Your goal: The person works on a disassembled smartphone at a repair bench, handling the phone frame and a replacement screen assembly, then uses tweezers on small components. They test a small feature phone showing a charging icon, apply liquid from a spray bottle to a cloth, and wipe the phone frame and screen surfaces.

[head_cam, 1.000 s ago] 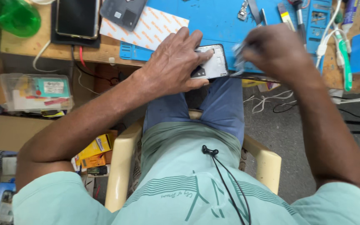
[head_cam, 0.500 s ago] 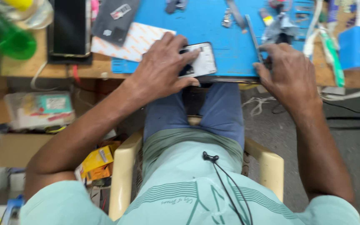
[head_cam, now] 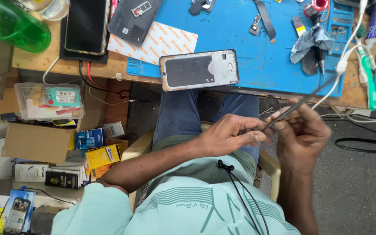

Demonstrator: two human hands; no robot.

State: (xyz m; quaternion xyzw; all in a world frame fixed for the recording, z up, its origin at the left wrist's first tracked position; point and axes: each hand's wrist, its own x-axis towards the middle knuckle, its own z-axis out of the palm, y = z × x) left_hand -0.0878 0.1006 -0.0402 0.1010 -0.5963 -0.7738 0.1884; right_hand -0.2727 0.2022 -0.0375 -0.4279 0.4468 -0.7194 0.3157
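Note:
My right hand [head_cam: 302, 132] holds thin metal tweezers [head_cam: 297, 104] over my lap, their tips pointing up toward the bench. My left hand [head_cam: 233, 135] meets it, its fingertips pinching at the near end of the tweezers. An opened phone frame [head_cam: 199, 69] with its back off lies untouched at the near edge of the blue work mat [head_cam: 240, 39], above both hands.
A black phone [head_cam: 85, 26], a dark back cover [head_cam: 133, 17], a printed sheet [head_cam: 162, 41] and a green bottle [head_cam: 11, 26] sit left on the wooden bench. A grey cloth [head_cam: 312, 41], small tools and white cables [head_cam: 349, 56] lie right. Boxes [head_cam: 38, 141] are stacked on the floor at left.
Both hands left the phone on the mat and came down together over my lap. My right hand now holds the tweezers. The phone lies free at the mat's edge.

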